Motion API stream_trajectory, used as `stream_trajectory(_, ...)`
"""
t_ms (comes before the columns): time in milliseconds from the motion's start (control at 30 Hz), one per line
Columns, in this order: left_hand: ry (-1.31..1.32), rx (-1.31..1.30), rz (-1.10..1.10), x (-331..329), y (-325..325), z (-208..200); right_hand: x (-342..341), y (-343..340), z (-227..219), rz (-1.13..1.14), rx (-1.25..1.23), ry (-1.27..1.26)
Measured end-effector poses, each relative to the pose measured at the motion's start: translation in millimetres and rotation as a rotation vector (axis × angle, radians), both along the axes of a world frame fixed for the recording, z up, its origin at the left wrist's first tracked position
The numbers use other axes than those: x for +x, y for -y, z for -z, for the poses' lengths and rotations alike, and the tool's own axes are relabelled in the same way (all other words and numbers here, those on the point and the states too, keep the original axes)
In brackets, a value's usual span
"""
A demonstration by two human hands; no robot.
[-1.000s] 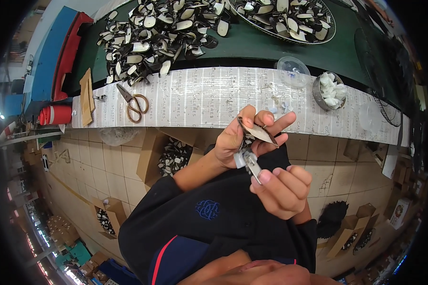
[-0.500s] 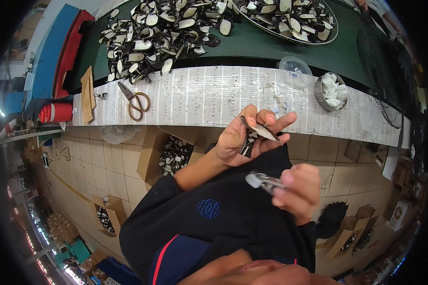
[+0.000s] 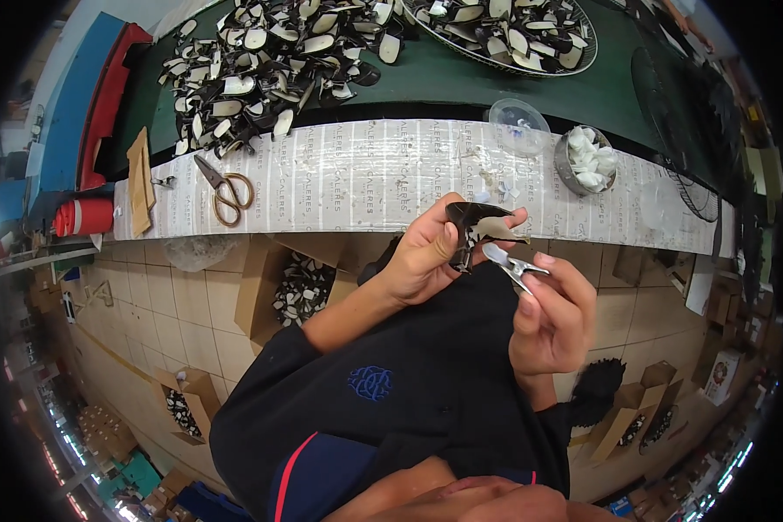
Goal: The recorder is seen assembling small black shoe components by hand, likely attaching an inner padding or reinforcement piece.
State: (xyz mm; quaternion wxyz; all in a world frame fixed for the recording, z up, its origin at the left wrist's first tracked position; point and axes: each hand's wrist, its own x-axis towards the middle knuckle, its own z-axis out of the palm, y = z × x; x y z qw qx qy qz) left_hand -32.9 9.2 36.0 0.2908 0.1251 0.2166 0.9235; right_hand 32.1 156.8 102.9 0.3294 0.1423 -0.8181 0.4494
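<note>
Near the centre of the frame, the left hand (image 3: pixel 428 250) has turned the glossy black, curved piece with a pale face (image 3: pixel 478 212), its fingers clamped on it. Right of centre, the right hand's (image 3: pixel 555 317) fingertips pinch the silver metal, white-tipped spring clip (image 3: pixel 517 266), brought back beside the piece, apparently unattached; contact is unclear.

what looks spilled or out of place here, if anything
A few small pale scraps lie loose on the patterned strip just beyond the left hand, outside the clear plastic dish and the round tin; they look like strays. Nothing else stands out.
</note>
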Motion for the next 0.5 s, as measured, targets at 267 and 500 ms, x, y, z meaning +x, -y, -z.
stream_trajectory(267,-0.019,0.013,-0.009,2.4,-1.8,-2.8,-7.8,8.7,5.3,-0.068,0.258,-0.156)
stream_trajectory(500,0.028,0.259,0.056,-1.1,-1.4,5.7,0.0,4.9,6.9,-0.201,0.336,-0.376)
